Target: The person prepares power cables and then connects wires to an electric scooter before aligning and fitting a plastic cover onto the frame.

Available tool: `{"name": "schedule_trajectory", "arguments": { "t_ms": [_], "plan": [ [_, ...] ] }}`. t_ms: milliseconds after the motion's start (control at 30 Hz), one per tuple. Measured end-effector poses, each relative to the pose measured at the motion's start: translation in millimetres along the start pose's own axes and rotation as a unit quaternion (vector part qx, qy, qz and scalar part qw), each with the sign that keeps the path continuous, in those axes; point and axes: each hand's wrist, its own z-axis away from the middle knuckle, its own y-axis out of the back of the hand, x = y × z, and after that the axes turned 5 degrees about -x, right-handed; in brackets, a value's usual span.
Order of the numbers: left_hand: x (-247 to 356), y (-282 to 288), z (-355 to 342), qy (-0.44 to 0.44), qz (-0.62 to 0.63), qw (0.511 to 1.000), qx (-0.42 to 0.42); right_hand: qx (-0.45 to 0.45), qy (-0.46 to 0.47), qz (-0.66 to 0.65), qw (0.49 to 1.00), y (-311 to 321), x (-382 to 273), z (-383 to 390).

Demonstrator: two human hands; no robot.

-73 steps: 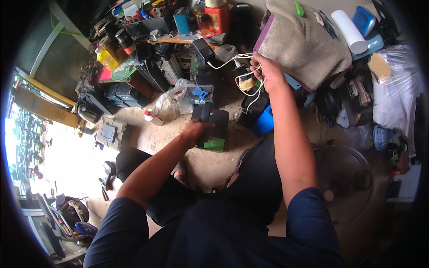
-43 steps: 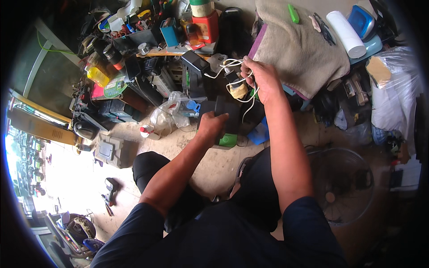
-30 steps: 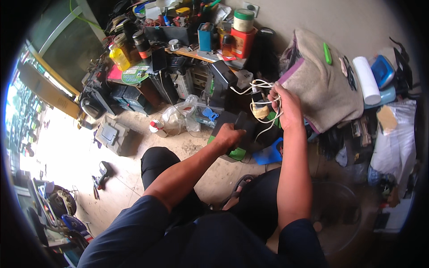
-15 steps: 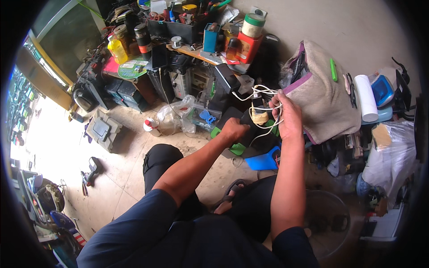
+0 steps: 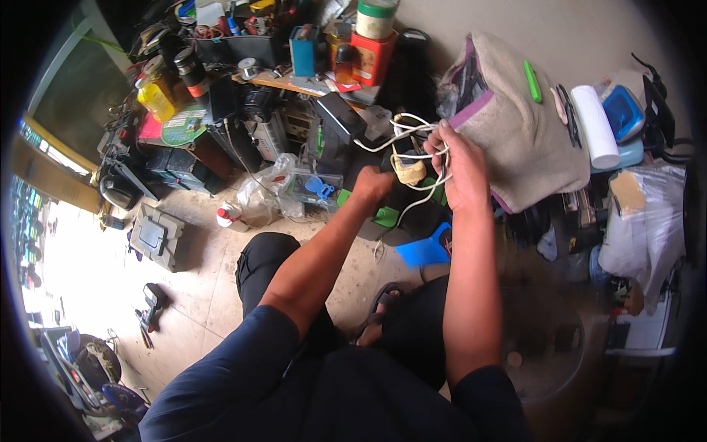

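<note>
My right hand (image 5: pixel 464 166) is closed around loops of white cable (image 5: pixel 423 193), held up in front of me. The cable runs left to a black box-shaped device (image 5: pixel 340 118), perhaps an adapter, at the workbench edge. Below the loops is a cream-coloured lump (image 5: pixel 409 171), which may be a wrapped plug. My left hand (image 5: pixel 373 184) is closed just left of it, above a dark area with green pieces (image 5: pixel 386 216). Whatever its fingers hold, if anything, is hidden.
A cluttered workbench (image 5: pixel 283 83) with jars and tins stands ahead. A grey cloth with purple trim (image 5: pixel 526 140) drapes at the right, beside a white roll (image 5: pixel 595 127). A blue piece (image 5: pixel 425 247) lies below my hands. A grey case (image 5: pixel 156 236) and power tool (image 5: pixel 153 298) lie left.
The whole view has shifted, so the bench and both hands appear further up and left. My right hand keeps hold of the cable, and my left hand stays closed.
</note>
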Motion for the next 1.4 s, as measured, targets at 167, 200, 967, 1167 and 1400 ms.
{"name": "schedule_trajectory", "arguments": {
  "t_ms": [167, 200, 967, 1167, 1400],
  "plan": [
    [-3, -2, -18, -0.022, 0.010, 1.000, -0.003, -0.008, 0.010, 0.001, 1.000, 3, -2, -2],
    [-5, -4, -22, -0.028, 0.010, 1.000, -0.003, -0.003, 0.011, -0.001, 1.000, 5, -1, -4],
    [-26, 7, -59, -0.211, -0.175, 0.953, 0.134, 0.022, 0.026, 0.033, 0.999, 17, 15, -37],
    [-31, 24, -28, -0.274, -0.315, 0.869, 0.264, 0.033, 0.017, 0.022, 0.999, 6, 16, -37],
    [-48, 33, -15, -0.252, -0.340, 0.866, 0.265, 0.038, 0.015, 0.017, 0.999, 5, 20, -36]
  ]
}}
